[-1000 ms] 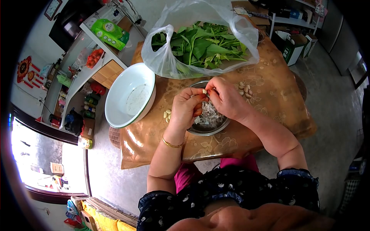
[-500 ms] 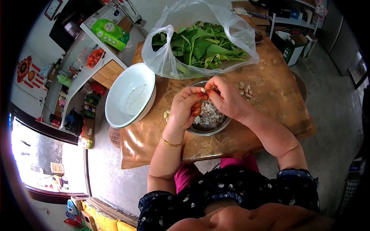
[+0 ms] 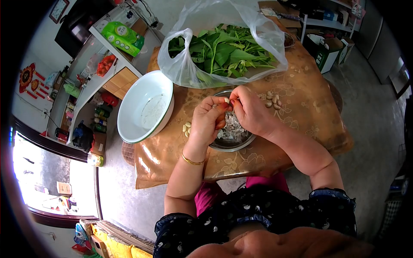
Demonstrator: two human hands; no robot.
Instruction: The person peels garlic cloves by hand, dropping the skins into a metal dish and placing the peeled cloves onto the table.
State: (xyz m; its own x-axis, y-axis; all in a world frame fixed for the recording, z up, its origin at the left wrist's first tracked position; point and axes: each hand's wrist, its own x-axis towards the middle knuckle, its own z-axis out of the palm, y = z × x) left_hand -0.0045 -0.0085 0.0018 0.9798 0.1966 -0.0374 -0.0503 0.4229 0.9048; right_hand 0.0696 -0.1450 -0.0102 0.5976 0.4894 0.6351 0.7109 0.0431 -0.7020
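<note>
Shifting slightly, R hand (image 3: 254, 114), grip unclear, is meeting R side of garlic clove (image 3: 226, 100); L hand (image 3: 204, 121) is pinching it, axis unclear.

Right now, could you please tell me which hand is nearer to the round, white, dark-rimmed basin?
The left hand is nearer, to the right of the basin; the right hand is farther off on the same side.

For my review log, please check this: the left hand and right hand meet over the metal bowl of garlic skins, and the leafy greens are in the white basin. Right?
No: the leafy greens are in the translucent plastic bag, not the white basin, as the head view shows. The left hand and right hand do meet over the metal bowl of garlic skins.
</note>
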